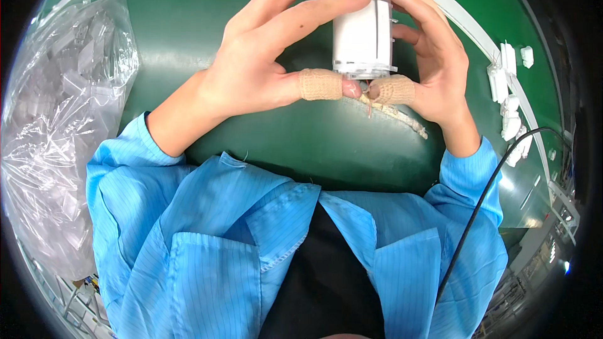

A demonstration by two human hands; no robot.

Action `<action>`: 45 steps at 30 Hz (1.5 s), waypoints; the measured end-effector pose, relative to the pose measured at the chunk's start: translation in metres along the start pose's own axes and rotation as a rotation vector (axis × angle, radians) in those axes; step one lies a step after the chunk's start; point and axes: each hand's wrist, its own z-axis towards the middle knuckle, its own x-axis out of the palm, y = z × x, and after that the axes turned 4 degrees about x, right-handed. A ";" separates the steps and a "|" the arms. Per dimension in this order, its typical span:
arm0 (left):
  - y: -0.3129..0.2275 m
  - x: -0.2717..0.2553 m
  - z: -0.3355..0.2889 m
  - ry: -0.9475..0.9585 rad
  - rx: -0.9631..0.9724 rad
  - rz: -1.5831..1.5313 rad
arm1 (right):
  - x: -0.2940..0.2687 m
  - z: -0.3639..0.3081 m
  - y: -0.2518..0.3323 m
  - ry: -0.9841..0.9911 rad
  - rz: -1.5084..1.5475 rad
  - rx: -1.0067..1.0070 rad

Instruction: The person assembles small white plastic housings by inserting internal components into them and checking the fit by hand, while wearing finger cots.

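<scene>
Between my two hands, above the green table, is a white box-shaped housing point(362, 34) with clear plastic at its top and bottom ends. My left hand point(264, 56) grips it from the left, fingers over the top end and thumb at the bottom. From the other side my right hand point(433, 56) holds it the same way, fingertips at the upper right edge. Both thumbs wear tan finger sleeves point(321, 85) and meet under the bottom end. Beneath them lies a pale, rough strip point(402, 118), its kind unclear. A thin reddish piece shows between the thumb tips.
A large clear plastic bag point(63, 132) of translucent parts stands at the left. Several small white pieces point(510, 110) lie along the pale curved strip point(461, 16) on the right of the green table point(169, 12). A black cable point(480, 198) runs past my right sleeve.
</scene>
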 end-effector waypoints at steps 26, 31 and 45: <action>-0.016 -0.011 0.009 -0.132 -0.639 -0.756 | 0.023 0.001 0.004 -0.130 0.229 0.181; 0.005 0.009 -0.005 0.023 -0.098 -0.079 | 0.009 0.009 -0.002 -0.013 0.108 -0.114; 0.009 0.023 -0.020 0.054 -0.249 0.018 | 0.011 0.003 -0.015 0.062 -0.137 -0.032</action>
